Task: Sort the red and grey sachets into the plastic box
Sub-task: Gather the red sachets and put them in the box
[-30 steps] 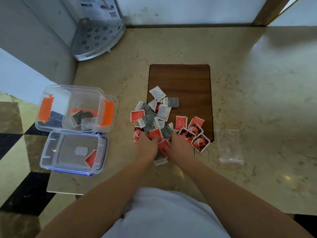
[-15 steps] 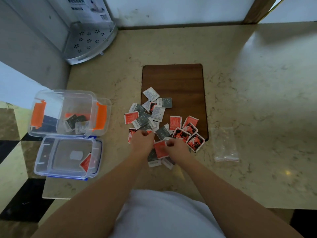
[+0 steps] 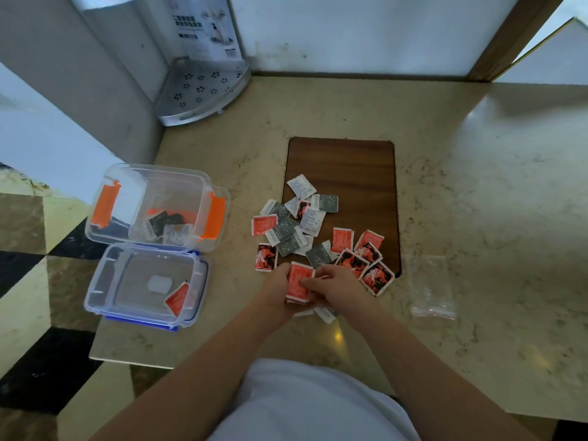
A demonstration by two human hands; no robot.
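A loose pile of red and grey sachets point(image 3: 300, 232) lies on the marble counter and the near end of a brown board point(image 3: 342, 167). My left hand point(image 3: 275, 289) holds a small stack of red sachets point(image 3: 298, 281) just in front of the pile. My right hand point(image 3: 339, 286) pinches the top sachet of that stack. The clear plastic box point(image 3: 159, 208) with orange clips stands at the left, with a few grey and white sachets inside. Its lid point(image 3: 143, 284) lies in front of it with one red sachet point(image 3: 176, 302) on it.
An empty clear plastic bag point(image 3: 431, 289) lies right of the board. A grey perforated corner shelf point(image 3: 200, 90) stands at the back left against the wall. The counter's left edge runs just beside the box and lid, with tiled floor below.
Both hands have drawn together and lifted a stack of red sachets off the near edge of the pile. The view has tilted up a little.
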